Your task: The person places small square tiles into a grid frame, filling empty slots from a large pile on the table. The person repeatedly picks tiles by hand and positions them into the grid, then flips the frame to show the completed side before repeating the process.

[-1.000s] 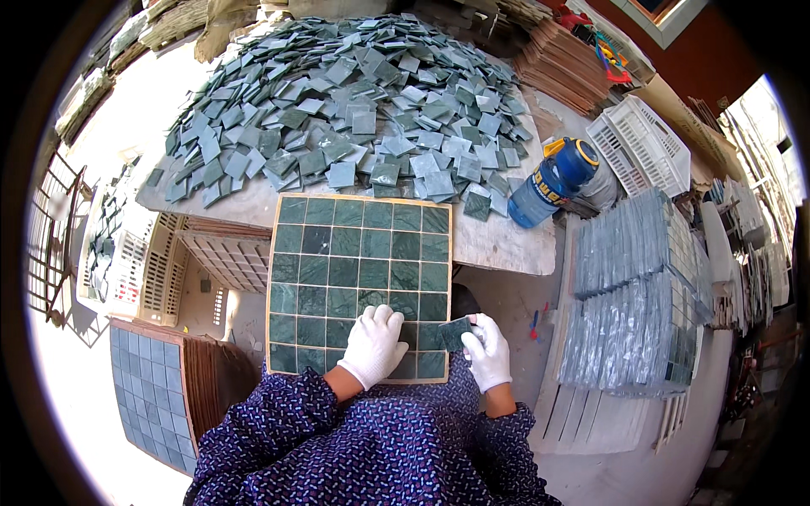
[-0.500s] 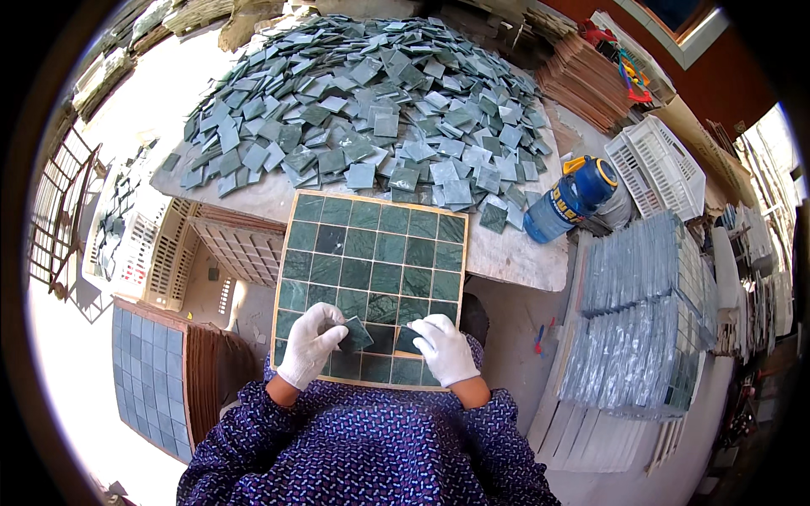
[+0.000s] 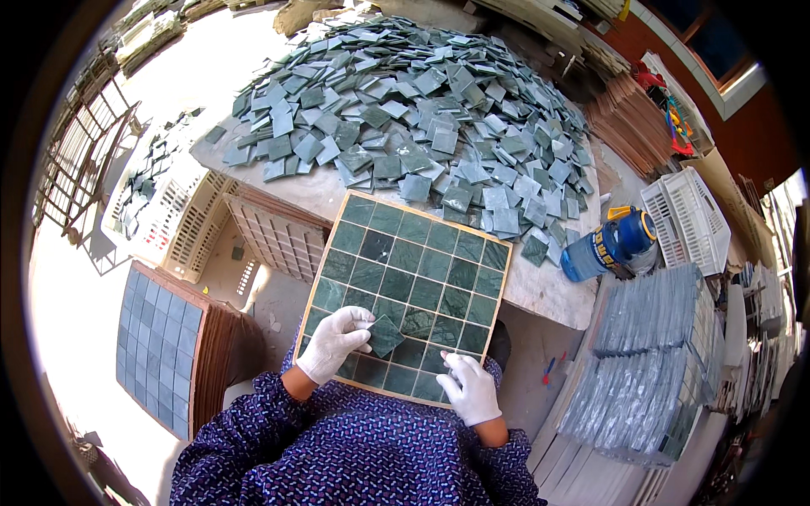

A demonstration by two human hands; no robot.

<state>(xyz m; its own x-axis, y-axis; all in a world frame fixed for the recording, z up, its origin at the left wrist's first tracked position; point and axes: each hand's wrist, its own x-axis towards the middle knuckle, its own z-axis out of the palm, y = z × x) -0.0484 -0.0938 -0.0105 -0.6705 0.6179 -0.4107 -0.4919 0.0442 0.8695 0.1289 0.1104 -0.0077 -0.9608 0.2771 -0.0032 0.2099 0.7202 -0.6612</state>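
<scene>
A wooden-framed tray (image 3: 504, 282) lies across my lap, filled with rows of square green stone tiles (image 3: 390, 283). My left hand (image 3: 335, 344), in a white glove, pinches a loose green tile (image 3: 386, 336) by its edge. That tile is tilted, one corner up, over the tray's lower rows and hides part of them. My right hand (image 3: 470, 390), gloved too, is at the tray's lower right. Its thumb and forefinger are apart, with fingertips at a tile in the lower rows and nothing held between them.
A large heap of loose green tiles (image 3: 439, 139) covers the table (image 3: 548, 291) beyond the tray. On its right stands a blue bottle (image 3: 609, 244). White crates (image 3: 688, 221), wrapped tile stacks (image 3: 645, 363) and stacked tile panels (image 3: 160, 341) stand around me.
The tile my right fingers held at an angle now lies in the tray, and those fingers have parted. My left hand still holds its tile. The whole view has turned somewhat.
</scene>
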